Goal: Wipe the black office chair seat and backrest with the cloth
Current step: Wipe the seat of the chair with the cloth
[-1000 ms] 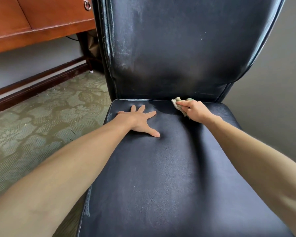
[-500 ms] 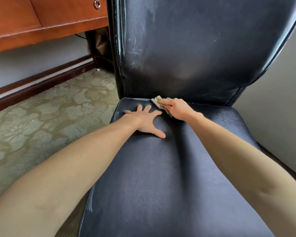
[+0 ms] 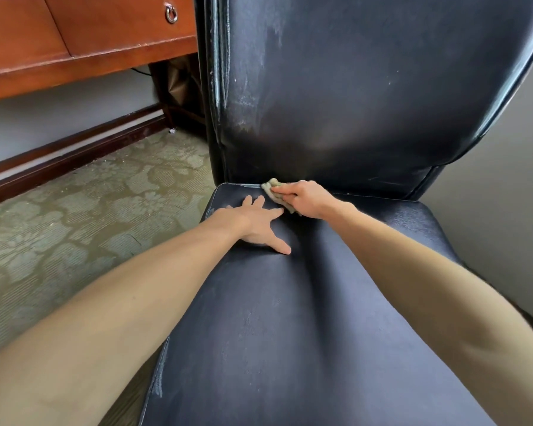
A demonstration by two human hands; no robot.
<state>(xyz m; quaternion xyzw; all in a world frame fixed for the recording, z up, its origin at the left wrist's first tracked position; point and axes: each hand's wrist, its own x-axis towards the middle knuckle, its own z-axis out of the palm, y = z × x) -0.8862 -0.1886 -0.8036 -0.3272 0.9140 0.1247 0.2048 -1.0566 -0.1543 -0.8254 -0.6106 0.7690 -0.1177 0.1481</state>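
while right hand (image 3: 309, 199) grips cloth (image 3: 274, 189) on dusty seat (image 3: 290, 333), left hand (image 3: 253, 223) spread, patterned carpet (image 3: 74, 229)

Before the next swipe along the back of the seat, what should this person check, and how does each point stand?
1. Grip of the right hand on the cloth: ok.
2. The cloth touching the seat at its rear edge: ok.
3. Flat, bracing left hand on the seat: ok.
4. The left hand out of the cloth's way: not ok, fingertips lie right beside it.
5. Clean backrest: not ok, pale streaks on its left side.
6. Clean underside of the cloth: cannot tell.
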